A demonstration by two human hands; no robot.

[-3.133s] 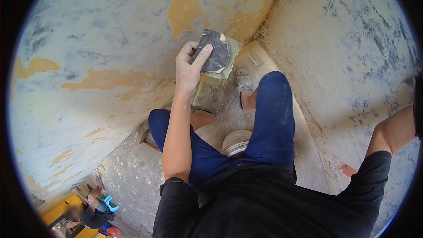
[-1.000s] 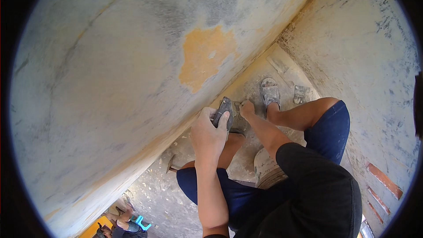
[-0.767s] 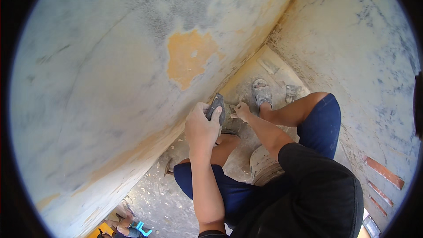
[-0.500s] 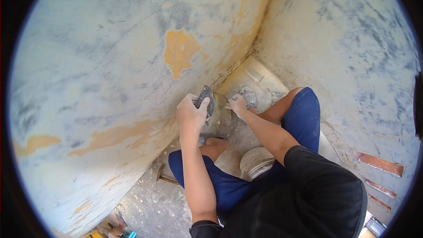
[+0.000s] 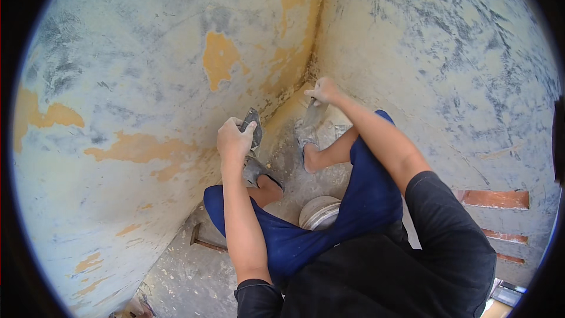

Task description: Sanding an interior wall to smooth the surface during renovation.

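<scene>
Scuffed, chalky plaster covers the room: an orange-patched wall (image 5: pixel 147 94) spans 8 to 12 o'clock, and a grey-streaked wall (image 5: pixel 435 82) spans 1 to 4, meeting in an ochre-stained corner (image 5: pixel 318 29) just past 12. Flecked grey floor (image 5: pixel 185 282) spreads around 7. Reddish slots (image 5: pixel 494 199) cut the wall between 3 and 4. Near 5, a pale bucket (image 5: pixel 319 211) stands between the knees. Toward 1, the right hand (image 5: pixel 324 90) bunches its fingers; I cannot tell whether they pinch anything. At 9, the left hand (image 5: pixel 233 140) clasps a dark pad (image 5: pixel 257 133) between thumb and fingers, near the orange-patched wall.
</scene>
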